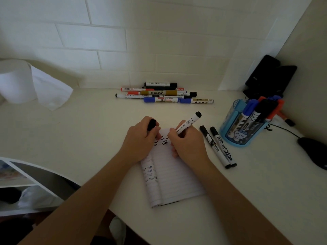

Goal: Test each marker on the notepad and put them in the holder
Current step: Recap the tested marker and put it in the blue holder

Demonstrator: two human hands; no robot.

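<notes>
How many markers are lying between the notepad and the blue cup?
2. A white black-capped marker lies nearer the lined paper notepad; a second white black-capped marker lies beside it, nearer the blue plastic holder. None look hidden.

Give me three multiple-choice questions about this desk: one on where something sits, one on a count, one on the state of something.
1. Where does the blue holder stand relative to the notepad?
A) to its left
B) on top of it
C) to its right

2. How many black markers lie side by side between notepad and holder?
A) one
B) two
C) five

3. The marker in the right hand is:
A) uncapped, slanting down to the page
B) capped and lying flat
C) standing in the holder

Answers:
1 C: the holder stands off the notepad's right side.
2 B: a pair lies there, parallel.
3 A: the left hand grips a black cap, and the right hand holds the marker down by the inked ticks.
</notes>
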